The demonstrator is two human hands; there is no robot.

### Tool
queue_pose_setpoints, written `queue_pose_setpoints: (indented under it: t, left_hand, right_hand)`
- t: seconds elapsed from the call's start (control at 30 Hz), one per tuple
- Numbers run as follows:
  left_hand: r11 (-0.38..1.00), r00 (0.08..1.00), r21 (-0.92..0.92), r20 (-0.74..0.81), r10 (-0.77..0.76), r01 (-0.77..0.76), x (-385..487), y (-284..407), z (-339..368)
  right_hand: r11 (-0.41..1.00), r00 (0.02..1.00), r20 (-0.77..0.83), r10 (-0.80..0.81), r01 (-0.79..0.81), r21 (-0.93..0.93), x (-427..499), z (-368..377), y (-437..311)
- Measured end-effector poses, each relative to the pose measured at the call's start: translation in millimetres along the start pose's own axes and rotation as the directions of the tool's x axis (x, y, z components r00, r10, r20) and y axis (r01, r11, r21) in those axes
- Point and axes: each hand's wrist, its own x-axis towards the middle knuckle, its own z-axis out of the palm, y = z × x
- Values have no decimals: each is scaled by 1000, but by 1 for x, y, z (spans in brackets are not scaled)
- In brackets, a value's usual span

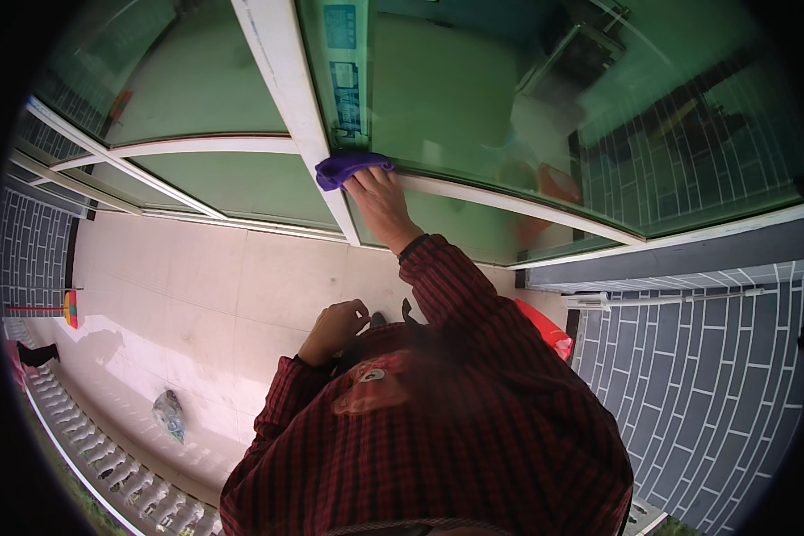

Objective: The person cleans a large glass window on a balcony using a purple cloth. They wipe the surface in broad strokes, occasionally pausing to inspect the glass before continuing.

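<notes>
My right hand [379,204] presses a purple cloth [352,169] against the white window frame [301,100], where the upright meets the crossbar. Part of the cloth lies hidden under the fingers. Large panes of green-tinted glass [442,100] stand on both sides of that upright, and blue stickers [346,87] with writing show behind the glass beside it. My left hand [336,325] hangs low in front of my body with its fingers curled; whether anything is in it cannot be told.
A balustrade [107,455] runs along the lower left. On the tiled floor [208,281] lies a plastic bag [168,410]. A broom [72,309] is at the far left. Red plastic [546,328] sits by my right side, next to a grey brick-patterned wall [683,375].
</notes>
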Motion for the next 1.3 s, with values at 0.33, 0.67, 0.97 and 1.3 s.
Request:
queue_pose_setpoints:
  t: [0.33,0.67,0.97,1.3]
  left_hand:
    - [998,997,-14,-32,-69,68,6,24,11]
    - [998,998,62,67,-6,2,52,86,53]
    - [993,985,111,169,21,-40,75,139,92]
    - [984,971,155,233,50,-88,85,156,99]
  right_hand:
    - [993,999,-16,46,-47,-107,-80,-69,84]
    - [945,975,-58,216,-224,-237,-226,-199,228]
    - [714,855,-178,487,-507,-482,-342,-330,341]
    - [455,387,-571,724,-890,-27,-335,-344,351]
